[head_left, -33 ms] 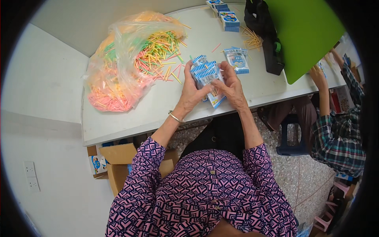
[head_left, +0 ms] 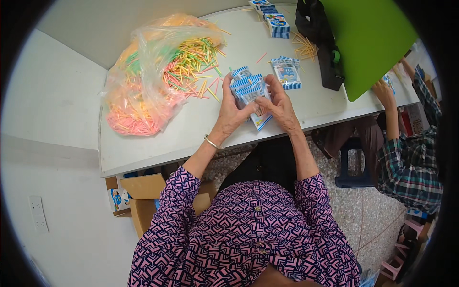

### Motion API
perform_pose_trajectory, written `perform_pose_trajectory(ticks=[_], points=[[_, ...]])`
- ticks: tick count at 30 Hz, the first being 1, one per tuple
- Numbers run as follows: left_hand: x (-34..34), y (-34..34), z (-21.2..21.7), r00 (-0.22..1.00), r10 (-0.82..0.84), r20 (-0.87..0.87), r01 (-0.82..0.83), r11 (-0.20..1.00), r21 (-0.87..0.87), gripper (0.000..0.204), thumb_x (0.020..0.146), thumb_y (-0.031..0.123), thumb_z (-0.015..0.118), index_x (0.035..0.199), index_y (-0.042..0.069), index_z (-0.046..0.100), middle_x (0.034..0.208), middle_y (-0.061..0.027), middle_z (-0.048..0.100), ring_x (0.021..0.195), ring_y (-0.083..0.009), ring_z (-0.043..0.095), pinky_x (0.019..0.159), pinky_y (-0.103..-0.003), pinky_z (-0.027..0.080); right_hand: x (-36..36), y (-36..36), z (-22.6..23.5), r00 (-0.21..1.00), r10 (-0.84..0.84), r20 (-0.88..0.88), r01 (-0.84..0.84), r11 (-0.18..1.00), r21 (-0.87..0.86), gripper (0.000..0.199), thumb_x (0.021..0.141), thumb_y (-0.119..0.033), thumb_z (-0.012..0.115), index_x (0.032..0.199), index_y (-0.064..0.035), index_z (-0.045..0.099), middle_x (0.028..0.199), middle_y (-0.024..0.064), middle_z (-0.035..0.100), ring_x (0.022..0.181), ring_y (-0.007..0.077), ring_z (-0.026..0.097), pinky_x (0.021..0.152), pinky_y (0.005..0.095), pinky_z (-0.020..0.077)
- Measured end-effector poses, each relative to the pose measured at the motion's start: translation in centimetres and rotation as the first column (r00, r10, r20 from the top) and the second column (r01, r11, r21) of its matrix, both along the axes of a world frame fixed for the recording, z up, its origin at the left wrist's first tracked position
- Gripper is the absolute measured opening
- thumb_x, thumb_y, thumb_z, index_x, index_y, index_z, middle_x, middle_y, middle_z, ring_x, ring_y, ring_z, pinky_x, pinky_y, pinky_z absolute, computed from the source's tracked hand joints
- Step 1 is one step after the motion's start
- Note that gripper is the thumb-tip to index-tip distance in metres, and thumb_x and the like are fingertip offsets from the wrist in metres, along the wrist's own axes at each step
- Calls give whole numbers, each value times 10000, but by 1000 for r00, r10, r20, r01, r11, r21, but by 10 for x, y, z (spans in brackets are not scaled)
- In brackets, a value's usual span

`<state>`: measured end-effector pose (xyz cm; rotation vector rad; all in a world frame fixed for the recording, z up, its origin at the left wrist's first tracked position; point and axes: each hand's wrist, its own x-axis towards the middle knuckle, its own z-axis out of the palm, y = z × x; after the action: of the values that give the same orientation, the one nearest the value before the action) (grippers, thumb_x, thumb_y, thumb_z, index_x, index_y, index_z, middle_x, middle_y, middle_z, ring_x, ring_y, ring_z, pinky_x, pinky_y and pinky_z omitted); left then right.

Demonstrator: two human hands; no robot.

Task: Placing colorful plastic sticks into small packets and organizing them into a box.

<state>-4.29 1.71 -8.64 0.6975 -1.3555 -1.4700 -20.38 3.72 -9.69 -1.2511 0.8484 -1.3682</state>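
Observation:
Several small blue-and-white striped packets (head_left: 252, 89) are bunched between my two hands above the front of the white table. My left hand (head_left: 232, 111) wraps round their left side, with its thumb across the front. On the right, my right hand (head_left: 281, 107) grips the nearest packet, its thumb pressed on the clear part where thin sticks show inside. The lower corner of that packet points down toward the table's front edge. Just beyond my right hand lie more of the same packets (head_left: 287, 74), flat and overlapping.
A large clear plastic bag (head_left: 143, 103) spills pink, yellow and green sticks (head_left: 193, 62) on the left. Stacked packets (head_left: 278, 26) stand at the back, near loose yellow sticks (head_left: 305, 47). A black stand (head_left: 330, 67) and green board (head_left: 370, 43) separate me from a co-worker's hand (head_left: 385, 94).
My hands and the packets stay almost in place, with only a slight shift of the packets in my grip.

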Motion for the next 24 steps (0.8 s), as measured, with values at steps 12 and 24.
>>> perform_pose_trajectory(ticks=[12, 24], points=[[23, -1, -21, 979, 36, 199, 33, 943, -330, 903, 703, 46, 742, 1355, 4, 118, 1289, -192, 392, 1200, -256, 441, 1006, -370, 380, -12, 3, -10, 908, -11, -420, -50, 989, -136, 767, 758, -306, 730, 1339, 13, 343, 1238, 195, 490, 1162, 277, 478, 973, 357, 382], [16, 7, -33, 945, -93, 313, 156, 970, -184, 792, 808, 60, 653, 1365, 15, 91, 1302, -151, 371, 1205, -208, 415, 1031, -345, 331, -8, 5, -18, 885, 45, -464, -63, 998, -23, 605, 701, -150, 690, 1204, 6, 392, 1080, 204, 558, 1000, 296, 544, 851, 373, 425]])
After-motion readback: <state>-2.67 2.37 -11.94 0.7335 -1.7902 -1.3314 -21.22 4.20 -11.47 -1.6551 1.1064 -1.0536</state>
